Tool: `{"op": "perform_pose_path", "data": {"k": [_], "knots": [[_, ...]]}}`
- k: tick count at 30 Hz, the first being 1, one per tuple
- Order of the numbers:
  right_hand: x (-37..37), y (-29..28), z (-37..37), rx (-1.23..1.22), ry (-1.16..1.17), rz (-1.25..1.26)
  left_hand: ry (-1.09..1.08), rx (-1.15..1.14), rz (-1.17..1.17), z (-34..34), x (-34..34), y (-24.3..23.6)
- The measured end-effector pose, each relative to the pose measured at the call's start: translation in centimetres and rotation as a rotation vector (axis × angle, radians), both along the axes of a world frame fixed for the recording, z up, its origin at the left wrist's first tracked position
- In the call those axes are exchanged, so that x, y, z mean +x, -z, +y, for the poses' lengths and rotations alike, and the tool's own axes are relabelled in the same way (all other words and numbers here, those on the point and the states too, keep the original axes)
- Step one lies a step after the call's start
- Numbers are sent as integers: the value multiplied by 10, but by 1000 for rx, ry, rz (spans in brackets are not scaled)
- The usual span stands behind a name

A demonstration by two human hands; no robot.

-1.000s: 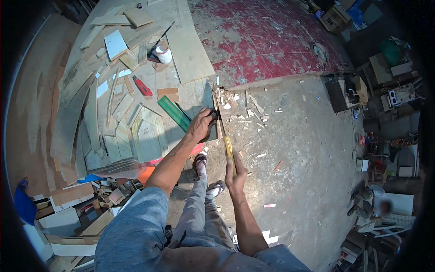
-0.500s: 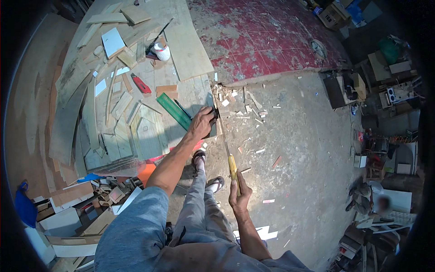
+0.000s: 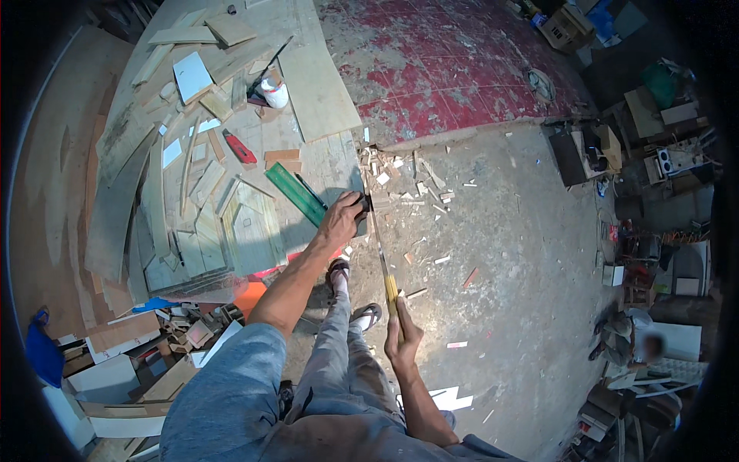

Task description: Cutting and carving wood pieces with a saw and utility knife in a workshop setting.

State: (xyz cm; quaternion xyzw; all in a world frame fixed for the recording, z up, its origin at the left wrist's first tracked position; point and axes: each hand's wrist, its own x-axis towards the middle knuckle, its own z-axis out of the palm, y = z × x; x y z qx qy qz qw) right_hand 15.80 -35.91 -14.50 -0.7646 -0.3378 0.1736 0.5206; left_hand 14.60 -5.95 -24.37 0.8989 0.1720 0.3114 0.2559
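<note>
My right hand (image 3: 403,337) is closed around the yellow handle of a hand saw (image 3: 392,291). The saw's narrow blade runs up and away to the table's right edge, close beside my left hand. My left hand (image 3: 342,219) presses down at that edge with its fingers curled over a small dark piece (image 3: 362,206), mostly hidden under the hand. Left of this hand lie a green ruler (image 3: 295,194) and a dark pencil-like stick (image 3: 309,187). Farther back on the table sits a red utility knife (image 3: 239,146).
Wood strips and offcuts cover the left of the worktable (image 3: 327,165), with a white pot (image 3: 274,92) behind. Wood scraps (image 3: 419,185) litter the concrete floor. An offcut heap (image 3: 185,331) lies below the table. Another person (image 3: 627,339) is at the far right.
My right hand and the saw handle have drawn back slightly toward me and a little left. My left hand stays in nearly the same place on the dark piece.
</note>
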Motion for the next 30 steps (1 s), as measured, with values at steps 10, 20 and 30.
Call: {"op": "perform_pose_path", "data": {"k": [10,20,30], "knots": [[13,3,8,-35,7,28,-12,-96,41,-7,1,-5],[30,2,30,-144,-26,145,25,-118,39,-5,7,-6],[27,1,17,-130,-33,119,15,-95,62,-9,9,-5]]}}
